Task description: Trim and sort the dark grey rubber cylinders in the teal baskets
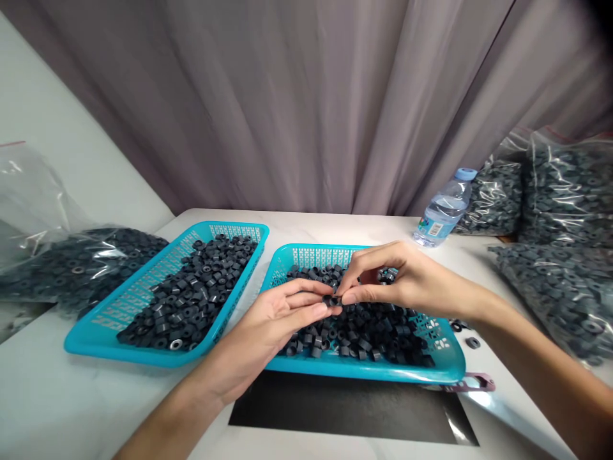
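Observation:
Two turquoise plastic baskets stand side by side on a white table, both heaped with small black ring-shaped parts. Over the right basket [453, 364] my left hand [282, 313] and my right hand [397, 281] meet fingertip to fingertip. Between them they pinch one small black ring [334, 299] just above the pile [368, 326]. My left palm faces up with fingers curled toward the ring. My right thumb and forefinger close on it from the other side. The left basket [96, 332] holds its own heap of black rings [191, 291], untouched.
Clear plastic bags of the same black rings lie at the left [71, 262] and stacked at the right [560, 217]. A water bottle [443, 211] lies behind the right basket. Two loose rings [467, 335] and a dark mat [345, 406] are near the front. A grey curtain hangs behind.

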Demonstrator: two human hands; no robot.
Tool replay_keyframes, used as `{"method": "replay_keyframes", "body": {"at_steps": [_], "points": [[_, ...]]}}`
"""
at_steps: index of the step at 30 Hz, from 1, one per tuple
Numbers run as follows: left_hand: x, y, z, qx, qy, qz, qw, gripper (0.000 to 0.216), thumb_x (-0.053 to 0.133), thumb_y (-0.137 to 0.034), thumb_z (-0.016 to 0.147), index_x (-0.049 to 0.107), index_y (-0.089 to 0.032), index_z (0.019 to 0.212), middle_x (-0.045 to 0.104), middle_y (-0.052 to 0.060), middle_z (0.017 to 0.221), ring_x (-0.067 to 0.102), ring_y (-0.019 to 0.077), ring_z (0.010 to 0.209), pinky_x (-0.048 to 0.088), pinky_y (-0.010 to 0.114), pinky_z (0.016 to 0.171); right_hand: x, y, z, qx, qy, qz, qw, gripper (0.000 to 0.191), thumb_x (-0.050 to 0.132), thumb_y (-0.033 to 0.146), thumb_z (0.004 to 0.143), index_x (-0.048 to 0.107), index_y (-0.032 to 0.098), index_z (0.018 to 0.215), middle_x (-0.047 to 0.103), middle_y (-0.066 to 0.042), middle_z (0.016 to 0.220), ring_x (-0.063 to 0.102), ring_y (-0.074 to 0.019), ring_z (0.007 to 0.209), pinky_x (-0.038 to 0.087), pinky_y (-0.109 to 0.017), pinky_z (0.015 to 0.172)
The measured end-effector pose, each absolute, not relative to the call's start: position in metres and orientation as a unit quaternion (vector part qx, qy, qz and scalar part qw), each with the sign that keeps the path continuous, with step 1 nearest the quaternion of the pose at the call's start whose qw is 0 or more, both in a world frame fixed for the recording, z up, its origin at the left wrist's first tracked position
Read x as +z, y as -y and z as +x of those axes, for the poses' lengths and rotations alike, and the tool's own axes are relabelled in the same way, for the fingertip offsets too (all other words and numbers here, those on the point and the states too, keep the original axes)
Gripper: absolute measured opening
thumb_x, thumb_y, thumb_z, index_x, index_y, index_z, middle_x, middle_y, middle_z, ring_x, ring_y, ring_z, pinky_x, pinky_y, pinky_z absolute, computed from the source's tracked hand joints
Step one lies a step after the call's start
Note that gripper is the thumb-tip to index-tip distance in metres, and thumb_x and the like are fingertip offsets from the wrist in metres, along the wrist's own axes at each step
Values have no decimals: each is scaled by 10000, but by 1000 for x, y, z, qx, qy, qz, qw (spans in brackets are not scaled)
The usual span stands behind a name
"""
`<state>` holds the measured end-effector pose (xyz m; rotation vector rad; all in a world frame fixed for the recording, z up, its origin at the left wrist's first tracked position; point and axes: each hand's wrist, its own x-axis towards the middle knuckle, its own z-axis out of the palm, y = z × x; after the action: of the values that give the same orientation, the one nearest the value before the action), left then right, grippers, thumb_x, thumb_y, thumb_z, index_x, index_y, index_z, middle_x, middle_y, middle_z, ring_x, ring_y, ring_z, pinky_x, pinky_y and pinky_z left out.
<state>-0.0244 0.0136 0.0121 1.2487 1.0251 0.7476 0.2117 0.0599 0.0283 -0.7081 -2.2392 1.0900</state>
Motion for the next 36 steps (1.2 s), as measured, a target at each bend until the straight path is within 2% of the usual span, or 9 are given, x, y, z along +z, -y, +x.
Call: {"method": "replay_keyframes", "body": {"at_steps": [3,8,14,19,22,26,32,36], "points": [[9,-12,-24,337,-449,543,625,342,748,-331,852,690,-221,1171,735,87,1203,646,261,1223,489,375,1078,23,-62,210,404,829,-263,282,248,689,412,917,778,187,973,758,-34,937,665,-155,827,507,-282,752],[1,-11,-18,386,-478,534,580,347,820,-321,766,683,-190,1056,745,66,1048,703,220,1037,553,334,969,14,-64,205,409,822,-258,302,231,704,403,907,771,196,984,751,-25,929,641,-137,784,499,-265,717],[-3,-12,-16,397,-459,567,557,305,795,-371,772,680,-196,994,751,53,994,721,216,961,571,335,910,16,-56,197,367,842,-263,296,247,640,427,950,751,207,974,733,-31,921,644,-145,809,506,-274,745],[0,-12,-19,392,-466,567,555,251,738,-369,836,668,-188,995,740,45,926,725,202,892,576,338,886,14,-58,199,376,829,-286,299,264,673,449,918,736,197,966,695,-33,893,617,-131,734,516,-267,685],[1,-12,-21,397,-463,557,564,229,732,-347,858,666,-184,1004,743,45,934,727,200,926,563,323,911,11,-60,200,406,805,-280,329,238,712,425,891,731,194,946,692,-47,955,649,-149,831,550,-287,755],[3,-11,-23,402,-446,549,582,265,704,-320,903,684,-200,1139,753,32,995,712,174,986,530,292,971,9,-58,195,428,787,-242,371,194,717,379,892,756,202,961,644,-81,1112,643,-179,1023,571,-334,875],[6,-9,-25,417,-416,474,655,231,692,-291,926,750,-208,1133,757,36,1154,670,166,1135,478,262,1076,5,-53,186,416,781,-234,402,176,696,345,917,741,196,998,715,-69,1011,673,-176,939,568,-359,858],[7,-10,-24,434,-383,418,700,159,684,-211,924,792,-175,1035,773,48,1123,679,172,1140,470,259,1109,0,-51,185,418,763,-258,420,228,732,329,890,723,188,1069,747,-77,1063,698,-181,929,570,-344,820]]}}
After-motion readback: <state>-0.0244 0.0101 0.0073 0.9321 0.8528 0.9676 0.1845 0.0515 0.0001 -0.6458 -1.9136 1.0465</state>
